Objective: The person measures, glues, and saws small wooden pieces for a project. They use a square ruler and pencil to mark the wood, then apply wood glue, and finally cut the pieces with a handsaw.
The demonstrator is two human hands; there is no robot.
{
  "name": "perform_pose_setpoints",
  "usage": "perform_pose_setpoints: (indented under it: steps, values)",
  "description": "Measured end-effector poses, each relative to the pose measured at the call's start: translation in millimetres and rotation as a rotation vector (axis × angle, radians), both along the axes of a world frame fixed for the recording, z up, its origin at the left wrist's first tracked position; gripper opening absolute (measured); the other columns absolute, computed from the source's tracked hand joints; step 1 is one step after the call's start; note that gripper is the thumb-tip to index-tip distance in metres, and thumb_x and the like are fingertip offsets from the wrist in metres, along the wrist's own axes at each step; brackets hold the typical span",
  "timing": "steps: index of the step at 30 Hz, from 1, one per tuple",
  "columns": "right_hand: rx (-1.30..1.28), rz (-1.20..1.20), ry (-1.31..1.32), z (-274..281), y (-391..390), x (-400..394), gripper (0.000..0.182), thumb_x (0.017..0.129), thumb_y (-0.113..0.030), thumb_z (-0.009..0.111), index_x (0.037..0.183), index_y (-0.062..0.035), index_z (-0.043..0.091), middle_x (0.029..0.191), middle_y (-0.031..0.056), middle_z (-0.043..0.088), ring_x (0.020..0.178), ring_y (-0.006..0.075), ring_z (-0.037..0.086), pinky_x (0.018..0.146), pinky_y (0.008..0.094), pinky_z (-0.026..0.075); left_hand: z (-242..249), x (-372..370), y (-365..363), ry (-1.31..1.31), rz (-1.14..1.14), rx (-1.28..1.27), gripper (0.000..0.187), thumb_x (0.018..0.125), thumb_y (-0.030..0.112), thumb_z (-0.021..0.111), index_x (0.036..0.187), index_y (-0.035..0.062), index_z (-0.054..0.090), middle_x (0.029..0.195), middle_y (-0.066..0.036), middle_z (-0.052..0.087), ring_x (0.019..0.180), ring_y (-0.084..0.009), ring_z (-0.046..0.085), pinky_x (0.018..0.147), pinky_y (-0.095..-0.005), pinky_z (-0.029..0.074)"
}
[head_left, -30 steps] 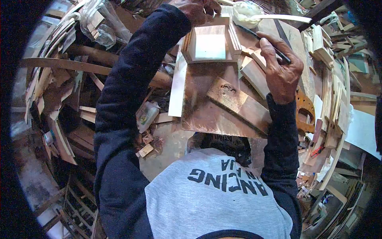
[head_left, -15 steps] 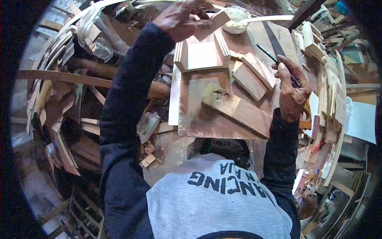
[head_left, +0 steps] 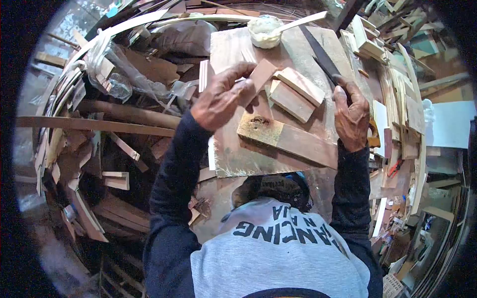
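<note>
My left hand [head_left: 222, 99] grips a small open wooden box [head_left: 259, 74] and holds it tilted above the work board [head_left: 233, 159]. My right hand [head_left: 351, 118] is closed at the board's right edge, at the near end of a long dark blade [head_left: 318, 49]; the thin brush it held earlier is hidden in the fist. Between my hands lie two short wooden blocks [head_left: 293, 94] and a thick plank with a dark knot [head_left: 285, 136].
A white bowl of paste [head_left: 263, 31] with a flat stick [head_left: 304, 20] in it stands at the board's far end. Stacks of wood offcuts [head_left: 397, 99] crowd the right side. Curved strips, scrap wood and a plastic bag [head_left: 112, 69] fill the left.
My left hand has lifted the wooden box off the board and tilted it toward me. My right hand has drawn the brush away from the box to the board's right edge.
</note>
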State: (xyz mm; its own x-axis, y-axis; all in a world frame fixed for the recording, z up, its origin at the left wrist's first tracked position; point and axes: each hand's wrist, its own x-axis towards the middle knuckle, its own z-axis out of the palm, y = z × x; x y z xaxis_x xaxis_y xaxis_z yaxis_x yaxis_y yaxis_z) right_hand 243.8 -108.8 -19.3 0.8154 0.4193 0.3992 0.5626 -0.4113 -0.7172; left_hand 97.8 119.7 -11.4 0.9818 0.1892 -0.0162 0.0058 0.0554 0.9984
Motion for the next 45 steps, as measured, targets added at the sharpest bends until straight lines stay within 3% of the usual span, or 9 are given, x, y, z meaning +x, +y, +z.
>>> perform_pose_setpoints:
  steps: [3, 7, 12, 16, 20, 25, 31, 36, 45]
  values:
    - [0.183, 0.0, 0.24, 16, -8, -16, 0.023, 0.088, -0.004, 0.05, 0.106, -0.0037, 0.064, 0.076, 0.0064, 0.061, 0.065, 0.0103, 0.054, 0.062, 0.0251, 0.046, 0, -7, -26, 0.085, -0.016, 0.097, 0.038, 0.095, 0.021, 0.049, 0.125, -0.0016, 0.044, 0.091, -0.004, 0.056, 0.079, -0.0101, 0.054, 0.071, -0.0249, 0.048]
    - [0.453, 0.031, 0.522, 22, -42, -25, 0.022, 0.088, -0.006, 0.058, 0.109, -0.0027, 0.064, 0.078, 0.0013, 0.062, 0.061, 0.0028, 0.05, 0.051, 0.0153, 0.038, -18, -12, -57, -0.125, 0.055, 0.653, 0.044, 0.085, 0.012, 0.063, 0.12, 0.0006, 0.038, 0.1, -0.024, 0.057, 0.09, -0.0391, 0.06, 0.079, -0.0419, 0.048]
    - [0.615, -0.123, 0.43, 31, -77, -37, 0.022, 0.087, -0.009, 0.063, 0.107, 0.0004, 0.064, 0.073, 0.0015, 0.061, 0.062, 0.0054, 0.053, 0.053, 0.0171, 0.041, -18, -13, -87, -0.184, -0.064, 0.816, 0.038, 0.082, 0.008, 0.061, 0.116, 0.0031, 0.045, 0.105, -0.021, 0.053, 0.099, -0.0369, 0.054, 0.083, -0.0422, 0.045]
    - [0.544, -0.273, 0.054, 14, -126, -23, 0.024, 0.095, -0.022, 0.053, 0.093, -0.0002, 0.061, 0.077, 0.0015, 0.057, 0.063, 0.0078, 0.05, 0.055, 0.0223, 0.042, -25, -2, -113, -0.205, -0.088, 0.911, 0.04, 0.078, 0.012, 0.061, 0.115, 0.0069, 0.049, 0.105, -0.016, 0.05, 0.101, -0.0342, 0.049, 0.083, -0.0442, 0.041]
    - [0.532, -0.246, 0.11, 31, -155, -32, 0.026, 0.098, -0.021, 0.048, 0.078, -0.006, 0.055, 0.073, 0.0011, 0.053, 0.06, 0.0089, 0.048, 0.056, 0.0226, 0.039, -40, 3, -131, -0.198, -0.01, 1.133, 0.04, 0.076, 0.023, 0.063, 0.113, 0.0104, 0.053, 0.106, -0.012, 0.051, 0.103, -0.0302, 0.048, 0.081, -0.0454, 0.039]
    - [-0.066, -0.616, 0.021, 14, -190, -22, 0.026, 0.089, -0.025, 0.06, 0.095, -0.0002, 0.066, 0.08, 0.0104, 0.066, 0.075, 0.0182, 0.06, 0.072, 0.0313, 0.046, -40, 5, -144, -0.223, 0.02, 1.164, 0.038, 0.075, 0.023, 0.064, 0.11, 0.011, 0.054, 0.107, -0.01, 0.052, 0.102, -0.0301, 0.048, 0.083, -0.0466, 0.036]
    - [-0.464, -0.66, 0.119, -5, -223, -3, 0.025, 0.082, -0.024, 0.059, 0.09, -0.0011, 0.064, 0.068, 0.0196, 0.06, 0.062, 0.0272, 0.062, 0.059, 0.0374, 0.046, -41, 4, -156, -0.214, 0.098, 1.176, 0.033, 0.076, 0.021, 0.064, 0.106, 0.0114, 0.056, 0.106, -0.01, 0.053, 0.099, -0.0306, 0.048, 0.084, -0.0445, 0.036]
    - [-0.507, -0.766, 0.063, -43, -260, 5, 0.025, 0.081, -0.025, 0.061, 0.089, -0.0025, 0.065, 0.074, 0.0191, 0.064, 0.069, 0.0332, 0.065, 0.063, 0.0417, 0.049, -41, 9, -172, -0.204, 0.185, 1.216, 0.031, 0.076, 0.021, 0.065, 0.104, 0.0101, 0.058, 0.104, -0.011, 0.055, 0.098, -0.0317, 0.05, 0.084, -0.0447, 0.037]
    - [-0.552, -0.23, -0.068, -89, -254, -2, 0.035, 0.073, -0.027, 0.069, 0.103, -0.0099, 0.063, 0.082, 0.0109, 0.064, 0.07, 0.0285, 0.063, 0.06, 0.0373, 0.048, -52, 7, -185, -0.195, 0.268, 1.191, 0.037, 0.074, 0.012, 0.068, 0.109, 0.0053, 0.058, 0.107, -0.014, 0.056, 0.101, -0.0337, 0.05, 0.093, -0.0451, 0.035]
